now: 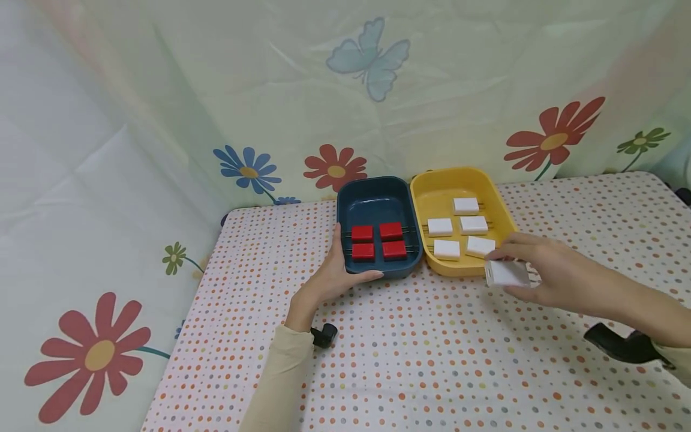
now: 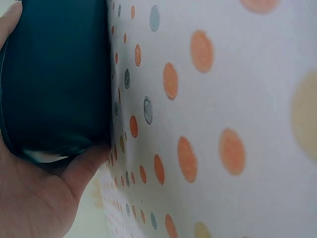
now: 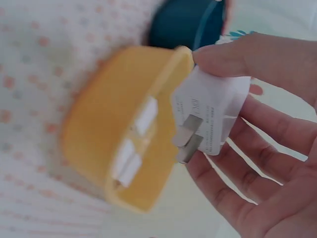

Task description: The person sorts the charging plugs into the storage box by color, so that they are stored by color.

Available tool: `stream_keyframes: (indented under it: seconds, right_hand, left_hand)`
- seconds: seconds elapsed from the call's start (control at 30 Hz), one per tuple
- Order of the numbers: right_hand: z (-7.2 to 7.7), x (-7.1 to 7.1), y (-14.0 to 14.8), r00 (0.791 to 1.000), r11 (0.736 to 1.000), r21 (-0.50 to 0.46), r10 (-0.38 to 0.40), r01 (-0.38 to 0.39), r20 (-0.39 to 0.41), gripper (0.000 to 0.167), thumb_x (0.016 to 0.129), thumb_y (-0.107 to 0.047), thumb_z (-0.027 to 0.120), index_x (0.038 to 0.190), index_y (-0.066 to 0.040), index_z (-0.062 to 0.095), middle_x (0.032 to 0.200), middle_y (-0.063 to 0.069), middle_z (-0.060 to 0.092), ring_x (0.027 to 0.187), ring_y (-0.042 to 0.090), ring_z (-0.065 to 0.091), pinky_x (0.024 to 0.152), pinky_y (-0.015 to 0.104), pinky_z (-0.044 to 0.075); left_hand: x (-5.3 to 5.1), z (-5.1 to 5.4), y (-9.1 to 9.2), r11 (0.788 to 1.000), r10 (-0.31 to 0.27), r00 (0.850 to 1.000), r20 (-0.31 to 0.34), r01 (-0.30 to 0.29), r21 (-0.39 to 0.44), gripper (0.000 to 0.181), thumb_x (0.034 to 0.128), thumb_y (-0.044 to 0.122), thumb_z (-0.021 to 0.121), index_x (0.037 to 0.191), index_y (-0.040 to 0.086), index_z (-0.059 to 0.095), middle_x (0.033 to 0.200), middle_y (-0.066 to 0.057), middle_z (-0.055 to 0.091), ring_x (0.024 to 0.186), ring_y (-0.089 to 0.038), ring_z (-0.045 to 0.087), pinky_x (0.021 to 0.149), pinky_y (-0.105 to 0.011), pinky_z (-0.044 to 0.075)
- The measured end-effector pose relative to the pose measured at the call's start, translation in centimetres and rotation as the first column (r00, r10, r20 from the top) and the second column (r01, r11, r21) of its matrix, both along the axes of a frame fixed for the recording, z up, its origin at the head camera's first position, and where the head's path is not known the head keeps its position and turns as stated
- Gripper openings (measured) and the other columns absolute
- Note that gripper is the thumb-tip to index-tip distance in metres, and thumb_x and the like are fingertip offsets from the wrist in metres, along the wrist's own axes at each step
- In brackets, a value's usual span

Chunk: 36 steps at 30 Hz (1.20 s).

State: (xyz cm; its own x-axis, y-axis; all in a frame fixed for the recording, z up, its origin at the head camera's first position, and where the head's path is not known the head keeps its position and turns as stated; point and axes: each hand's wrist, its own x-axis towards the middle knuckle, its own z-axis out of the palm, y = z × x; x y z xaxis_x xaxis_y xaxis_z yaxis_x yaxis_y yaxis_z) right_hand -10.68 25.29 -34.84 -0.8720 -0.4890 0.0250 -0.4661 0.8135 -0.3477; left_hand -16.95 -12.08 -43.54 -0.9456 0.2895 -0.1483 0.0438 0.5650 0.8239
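My right hand (image 1: pixel 534 267) pinches a white charger plug (image 3: pixel 208 109) between thumb and fingers, just off the front right corner of the yellow tray (image 1: pixel 453 270). Two flat metal prongs (image 3: pixel 188 139) stick out of the plug in the right wrist view. Several white chargers (image 1: pixel 473 225) lie in the yellow tray. My left hand (image 1: pixel 332 273) grips the front left corner of the dark blue tray (image 1: pixel 378 188), its thumb along the front wall and its fingers at the left side. Inside the blue tray sit several red chargers (image 1: pixel 394 250) with prongs.
Both trays stand side by side on a dotted tablecloth (image 1: pixel 410 354), near its back edge. Behind rises a curtain (image 1: pixel 448 120) printed with flowers and a butterfly. Black straps with a wrist camera (image 1: pixel 326 335) are worn on the forearms.
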Motion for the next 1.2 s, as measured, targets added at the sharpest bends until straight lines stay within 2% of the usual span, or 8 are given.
stream_keyframes:
  seconds: [0.13, 0.27, 0.37, 0.5, 0.7, 0.9, 1.2]
  right_hand:
    - [1.5, -2.4, -1.1, 0.999, 0.999, -0.041, 0.011, -0.013, -0.034, 0.051, 0.076, -0.008, 0.094, 0.122, 0.000, 0.073, 0.122, 0.018, 0.068, 0.106, 0.035, 0.063, 0.088, 0.058, 0.058]
    - [1.9, -5.1, -1.9, 0.998, 0.997, -0.071, 0.016, -0.020, -0.062, 0.049, 0.078, -0.006, 0.092, 0.122, 0.002, 0.072, 0.122, 0.021, 0.067, 0.104, 0.035, 0.060, 0.088, 0.057, 0.055]
    - [1.7, -7.3, -2.4, 0.996, 0.996, -0.083, 0.017, -0.024, -0.085, 0.047, 0.079, -0.004, 0.091, 0.122, 0.003, 0.073, 0.119, 0.022, 0.068, 0.099, 0.034, 0.058, 0.083, 0.051, 0.053]
    - [1.1, -10.0, -3.1, 0.997, 0.994, -0.107, 0.016, -0.024, -0.071, 0.044, 0.081, 0.000, 0.088, 0.121, 0.006, 0.071, 0.115, 0.023, 0.069, 0.096, 0.033, 0.058, 0.082, 0.051, 0.053]
    - [-0.5, -13.4, -4.3, 1.000, 0.996, -0.093, -0.008, 0.007, -0.008, 0.042, 0.085, 0.004, 0.083, 0.124, 0.010, 0.068, 0.119, 0.027, 0.067, 0.104, 0.039, 0.060, 0.093, 0.058, 0.053]
    - [-2.3, -15.6, -5.3, 1.000, 0.997, -0.075, 0.014, -0.013, 0.013, 0.043, 0.083, 0.008, 0.082, 0.123, 0.013, 0.068, 0.119, 0.029, 0.067, 0.108, 0.041, 0.061, 0.096, 0.058, 0.052]
    - [-3.6, -17.6, -6.1, 0.996, 0.997, -0.075, -0.022, 0.028, 0.081, 0.043, 0.081, 0.010, 0.082, 0.122, 0.014, 0.068, 0.121, 0.030, 0.068, 0.110, 0.043, 0.062, 0.099, 0.058, 0.052]
  left_hand:
    - [0.0, 0.0, -0.1, 1.000, -0.001, 1.000, -0.005, 0.001, -0.001, 0.133, 0.0867, 0.045, 0.085, 0.166, 0.022, -0.019, 0.176, -0.004, 0.002, 0.160, -0.026, 0.010, 0.123, -0.056, 0.028]
    - [0.0, 0.1, 0.0, 1.000, -0.017, 1.000, -0.010, 0.017, 0.013, 0.132, 0.0871, 0.045, 0.085, 0.166, 0.023, -0.019, 0.176, -0.005, 0.003, 0.159, -0.026, 0.011, 0.123, -0.056, 0.029]
    - [0.0, 0.2, 0.0, 1.000, -0.021, 1.000, -0.013, 0.021, 0.023, 0.133, 0.0867, 0.045, 0.085, 0.166, 0.023, -0.019, 0.176, -0.005, 0.004, 0.159, -0.026, 0.011, 0.123, -0.056, 0.028]
    - [0.0, 0.2, -0.1, 1.000, -0.012, 1.000, -0.007, 0.012, 0.021, 0.134, 0.0857, 0.046, 0.086, 0.166, 0.023, -0.019, 0.176, -0.005, 0.004, 0.159, -0.026, 0.011, 0.123, -0.056, 0.028]
    - [-0.1, 0.0, -0.3, 1.000, -0.002, 1.000, 0.002, 0.002, 0.023, 0.135, 0.0849, 0.047, 0.087, 0.166, 0.024, -0.020, 0.176, -0.004, 0.004, 0.159, -0.026, 0.011, 0.123, -0.057, 0.028]
    - [0.0, 0.0, -0.3, 1.000, 0.010, 1.000, 0.011, -0.010, 0.016, 0.134, 0.0851, 0.044, 0.087, 0.166, 0.024, -0.018, 0.176, -0.003, 0.005, 0.159, -0.025, 0.012, 0.123, -0.057, 0.028]
    - [-0.2, -0.1, -0.1, 1.000, -0.008, 1.000, -0.002, 0.008, 0.027, 0.136, 0.0845, 0.046, 0.087, 0.165, 0.025, -0.020, 0.176, -0.002, 0.005, 0.159, -0.023, 0.012, 0.123, -0.055, 0.029]
